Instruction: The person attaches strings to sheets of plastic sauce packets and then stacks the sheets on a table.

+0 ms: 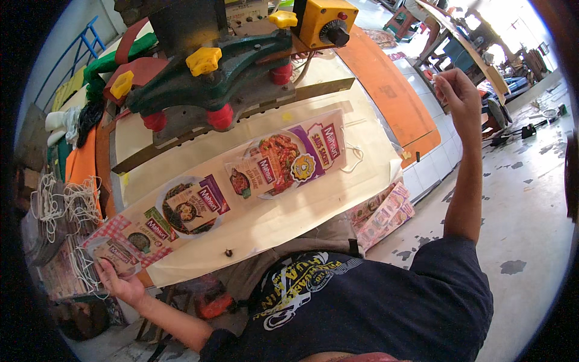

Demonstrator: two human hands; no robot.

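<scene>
1. Mat'ls: from my end I see a long, glossy, flat printed sheet w/ food pics, red-checked at its L end, lying diagonally on a cream, smooth-topped counter; its L end reaches the counter's near-L edge. A thin white cord loops by its R end.
2. Behind it: a dark-green, curved, cast-metal press frame w/ lumpy yellow star-shaped knobs and red rounded feet, above a long straight metal bar. Boxy yellow control unit w/ black dial at top.
3. L hand: partly closed, gripping the sheet's near-L corner, digits at the edge; those under it are hidden.
4. R hand: raised well clear of the counter, off to the R, fingers curled in, tips together. Tiny pale spot at the tips; can't tell if it's an item.
5. Counts: 1 sheet on the counter, 2 big round dishes pictured on it; 3 yellow knobs, 3 red feet, 1 control unit; 1 small dark lump nr the front edge.
6. Also: stacked printed sheets below the counter's R side; tangled white cords at far L, too many to count.
</scene>
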